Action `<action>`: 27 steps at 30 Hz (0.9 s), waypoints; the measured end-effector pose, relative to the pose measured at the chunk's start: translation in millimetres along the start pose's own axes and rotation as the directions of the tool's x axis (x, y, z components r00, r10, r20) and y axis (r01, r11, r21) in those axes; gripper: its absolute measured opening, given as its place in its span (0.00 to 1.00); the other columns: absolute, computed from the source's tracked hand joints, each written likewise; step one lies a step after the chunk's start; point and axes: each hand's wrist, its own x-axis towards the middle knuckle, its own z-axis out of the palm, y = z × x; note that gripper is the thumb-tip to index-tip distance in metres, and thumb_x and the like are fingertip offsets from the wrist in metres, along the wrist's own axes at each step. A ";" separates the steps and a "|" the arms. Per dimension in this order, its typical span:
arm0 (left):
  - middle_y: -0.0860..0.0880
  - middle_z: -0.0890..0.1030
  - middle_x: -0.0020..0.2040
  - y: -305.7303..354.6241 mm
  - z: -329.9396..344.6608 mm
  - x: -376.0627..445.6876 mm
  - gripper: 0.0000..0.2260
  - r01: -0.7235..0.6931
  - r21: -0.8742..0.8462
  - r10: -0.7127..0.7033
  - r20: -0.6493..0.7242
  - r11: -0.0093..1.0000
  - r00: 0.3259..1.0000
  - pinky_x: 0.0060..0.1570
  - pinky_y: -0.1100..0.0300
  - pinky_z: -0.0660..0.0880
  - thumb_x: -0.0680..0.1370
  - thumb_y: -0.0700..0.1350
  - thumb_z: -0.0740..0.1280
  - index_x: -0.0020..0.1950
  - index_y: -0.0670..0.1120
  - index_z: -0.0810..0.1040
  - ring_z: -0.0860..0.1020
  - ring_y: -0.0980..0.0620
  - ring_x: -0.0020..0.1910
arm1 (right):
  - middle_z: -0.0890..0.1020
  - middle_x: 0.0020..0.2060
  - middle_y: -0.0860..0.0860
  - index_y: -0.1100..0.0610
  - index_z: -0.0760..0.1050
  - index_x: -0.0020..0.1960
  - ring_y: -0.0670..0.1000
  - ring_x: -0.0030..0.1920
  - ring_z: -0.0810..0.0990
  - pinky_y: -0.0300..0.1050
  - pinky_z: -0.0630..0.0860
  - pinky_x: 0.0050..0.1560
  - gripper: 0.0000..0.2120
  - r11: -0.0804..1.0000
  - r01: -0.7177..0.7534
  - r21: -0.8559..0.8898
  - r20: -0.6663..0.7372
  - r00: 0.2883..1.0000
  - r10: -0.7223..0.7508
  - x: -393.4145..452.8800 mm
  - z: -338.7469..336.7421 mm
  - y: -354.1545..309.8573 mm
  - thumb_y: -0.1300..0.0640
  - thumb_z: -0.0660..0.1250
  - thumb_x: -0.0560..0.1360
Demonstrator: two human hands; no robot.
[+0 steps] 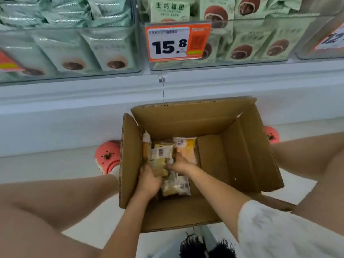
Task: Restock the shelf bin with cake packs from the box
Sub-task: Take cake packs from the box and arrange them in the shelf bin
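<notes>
While you crouch over the box [186,116] on the floor, your left hand [149,180] and right hand [179,164] both grip the cake packs [175,185] stacked in its left side, fingers curled round them. Clear shelf bin [260,61] above, beside the 15.8 price tag [176,41].

The box [195,161] stands open on the floor [55,164], flaps folded out, so entry from above is free. Its right half is bare cardboard down to the bottom. The left half is crowded with cake packs [167,164] (both hands are in among them). The left flap [129,161] stands upright beside that pile. Farther off, the shelf ledge [93,94] juts over the box's far edge.
</notes>
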 end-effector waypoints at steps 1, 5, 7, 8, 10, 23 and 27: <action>0.41 0.72 0.66 2.2 -1.2 2.1 0.21 0.038 -0.086 -0.040 -0.027 0.996 0.999 0.67 0.50 0.68 0.76 0.40 0.63 0.69 0.41 0.67 0.71 0.41 0.66 | 0.67 0.70 0.55 0.59 0.52 0.75 0.57 0.69 0.67 0.46 0.69 0.62 0.37 0.998 -0.002 0.058 0.011 1.000 0.002 5.2 12.7 -2.2 0.55 0.69 0.75; 0.41 0.72 0.66 1.1 1.4 4.2 0.22 0.131 -0.112 -0.131 0.002 0.985 0.991 0.66 0.47 0.69 0.76 0.42 0.61 0.70 0.42 0.65 0.71 0.42 0.65 | 0.68 0.69 0.58 0.60 0.52 0.75 0.58 0.69 0.68 0.51 0.67 0.69 0.43 0.980 -0.112 0.165 -0.118 0.984 0.133 32.5 49.6 -0.8 0.52 0.74 0.70; 0.41 0.69 0.68 -2.5 3.3 4.0 0.23 0.130 -0.069 -0.128 0.026 0.989 0.991 0.67 0.46 0.68 0.76 0.44 0.61 0.71 0.43 0.64 0.70 0.42 0.67 | 0.68 0.69 0.59 0.61 0.47 0.75 0.60 0.69 0.67 0.53 0.67 0.68 0.47 0.961 -0.197 0.192 -0.146 0.963 0.227 38.0 52.1 -0.8 0.49 0.74 0.69; 0.41 0.67 0.70 -1.6 2.4 3.7 0.23 0.143 -0.060 -0.141 0.036 0.988 0.989 0.68 0.46 0.67 0.77 0.43 0.61 0.72 0.42 0.63 0.68 0.42 0.68 | 0.68 0.69 0.59 0.60 0.45 0.76 0.60 0.69 0.68 0.53 0.68 0.68 0.48 0.949 -0.219 0.226 -0.137 0.958 0.253 39.0 50.7 -2.1 0.49 0.74 0.69; 0.41 0.65 0.71 1.1 0.5 4.1 0.23 0.164 -0.060 -0.163 0.027 0.985 0.986 0.69 0.48 0.65 0.79 0.42 0.61 0.73 0.42 0.62 0.67 0.43 0.69 | 0.69 0.69 0.59 0.62 0.49 0.76 0.59 0.67 0.70 0.49 0.70 0.66 0.45 0.918 -0.249 0.309 -0.094 0.952 0.290 39.7 46.6 -6.3 0.52 0.74 0.70; 0.51 0.57 0.76 32.3 -1.7 -13.3 0.44 -0.248 0.010 0.247 0.055 0.969 0.967 0.72 0.56 0.61 0.69 0.42 0.75 0.78 0.50 0.52 0.57 0.52 0.74 | 0.79 0.52 0.53 0.55 0.72 0.60 0.53 0.53 0.80 0.51 0.80 0.52 0.13 0.930 0.077 0.361 -0.045 0.997 -0.065 -57.4 -18.9 -19.0 0.53 0.61 0.78; 0.55 0.77 0.60 68.0 -11.3 -29.5 0.23 -0.485 -0.179 0.432 -0.266 0.856 0.862 0.56 0.70 0.71 0.74 0.41 0.71 0.67 0.54 0.70 0.75 0.60 0.60 | 0.82 0.48 0.51 0.54 0.75 0.58 0.48 0.49 0.81 0.42 0.78 0.48 0.21 0.881 0.242 0.407 -0.130 0.970 -0.206 -97.8 -44.6 -32.8 0.40 0.54 0.79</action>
